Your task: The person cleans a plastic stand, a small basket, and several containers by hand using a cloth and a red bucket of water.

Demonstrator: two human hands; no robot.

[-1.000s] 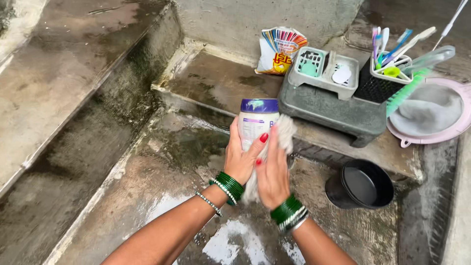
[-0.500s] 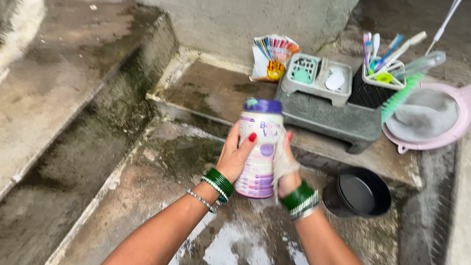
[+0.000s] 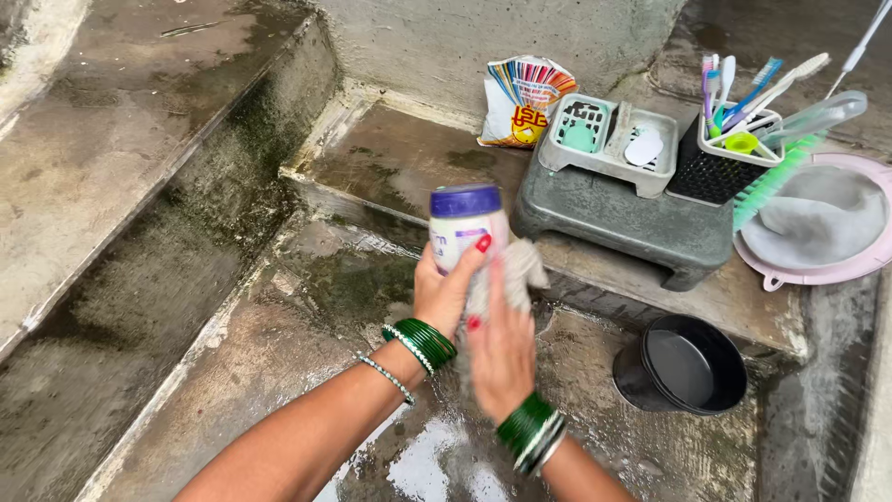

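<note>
Both hands meet at a white jar with a purple lid, held upright above the wet floor: the left hand has its grip closed round it, while the right hand presses a pale cloth against its side. Nearby, a grey stool carries a soap tray and a basket of brushes, and a black pot stands empty.

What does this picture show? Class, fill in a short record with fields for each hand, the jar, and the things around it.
left hand: grips the jar, upright
right hand: presses a cloth against the jar's side; blurred
jar: white, purple lid
stool: grey, behind the hands; bears a soap tray and a brush holder
cup: black, on the wet floor, right of the hands
basin: pink, far right
packet: colourful, against the wall
</note>
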